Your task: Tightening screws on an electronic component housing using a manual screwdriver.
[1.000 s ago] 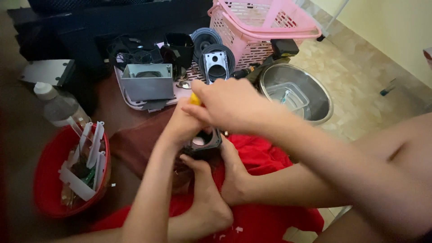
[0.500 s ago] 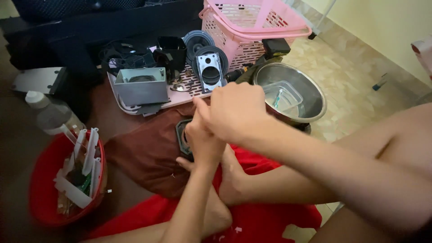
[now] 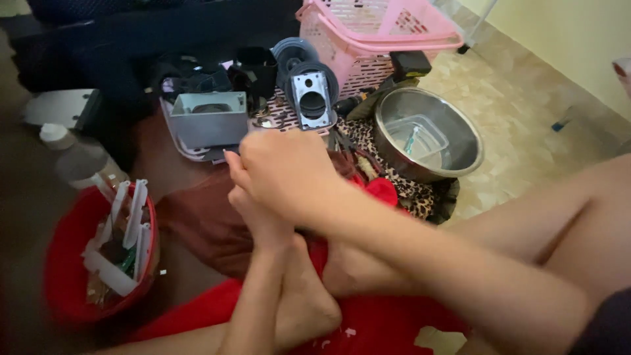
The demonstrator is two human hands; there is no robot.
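Home floor workspace, tiled floor (image 3: pixel 526 131) at two o'clock, pink laundry basket (image 3: pixel 374 33) at twelve, steel bowl (image 3: pixel 427 135), red tub (image 3: pixel 72 263) at eight

Counted: 2 hands, right hand (image 3: pixel 289 174) over left hand (image 3: pixel 259 217). 1 steel bowl (image 3: pixel 460 131). 1 pink basket (image 3: pixel 368 39). 1 red tub (image 3: pixel 62 289) w/ approx. 4 white strips. 1 grey box (image 3: pixel 207 121). 1 plastic bottle (image 3: pixel 75 158). 2 round black parts, one w/ metal plate (image 3: pixel 311 98).

Both forearms are showing bare, with no sleeves, watch or rings visible on the left hand (image 3: pixel 259 213) or the right hand (image 3: pixel 289 174). The feet just below the hands are going unshod. A dark fabric edge is showing at the right arm's far end.
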